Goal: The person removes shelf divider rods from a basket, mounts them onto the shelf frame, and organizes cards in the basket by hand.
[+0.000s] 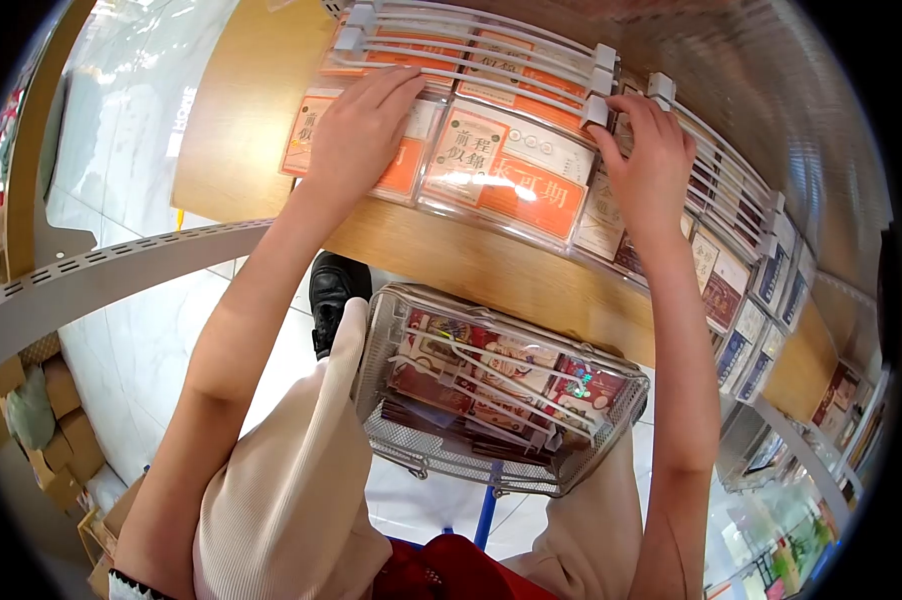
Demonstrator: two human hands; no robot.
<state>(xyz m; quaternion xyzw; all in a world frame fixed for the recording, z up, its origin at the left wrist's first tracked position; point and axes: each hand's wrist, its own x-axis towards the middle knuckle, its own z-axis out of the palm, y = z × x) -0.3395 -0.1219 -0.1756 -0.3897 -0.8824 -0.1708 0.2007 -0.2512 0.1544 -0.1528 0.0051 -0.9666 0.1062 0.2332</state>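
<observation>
My left hand (363, 130) lies palm down over clear-boxed orange-and-cream card packs (506, 165) on a wooden shelf. Its fingers are stretched out, with the tips at a white wire rack (471, 70) of parallel bars running across the packs. At the right end of that rack, the thumb and forefinger of my right hand (653, 165) close on a white end block (597, 110). The other fingers of this hand curl over brown-and-cream packs (603, 215). A second white wire rack (721, 160) stands to the right, over more packs.
Below the shelf edge, a wire mesh basket (371, 400) holding red packs and loose white wire racks sits across my lap. Blue-and-white packs (746, 345) stand farther right. A perforated metal shelf bar (121, 258) crosses at left. Cardboard boxes (66, 440) are on the floor.
</observation>
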